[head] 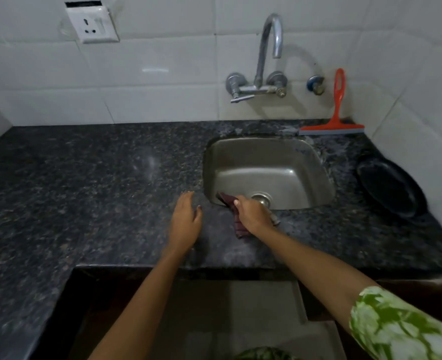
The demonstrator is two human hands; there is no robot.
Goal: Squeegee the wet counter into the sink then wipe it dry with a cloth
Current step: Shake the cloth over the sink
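Observation:
My right hand [253, 214] grips a dark maroon checked cloth [236, 224] on the granite counter [98, 178], at the front left corner of the steel sink [266, 157]. Part of the cloth hangs over the sink's rim. Just left of the sink, my left hand [186, 219] lies flat on the counter with relaxed fingers and holds nothing. A red squeegee [336, 118] leans against the tiled wall behind the sink's right corner, blade down on the counter. The counter around the sink looks damp and streaked.
A chrome tap [266, 55] juts from the wall over the sink. A black round plate [391, 188] lies on the counter to the right, by the side wall. A wall socket [92, 24] sits at upper left. The counter's front edge steps back near my body.

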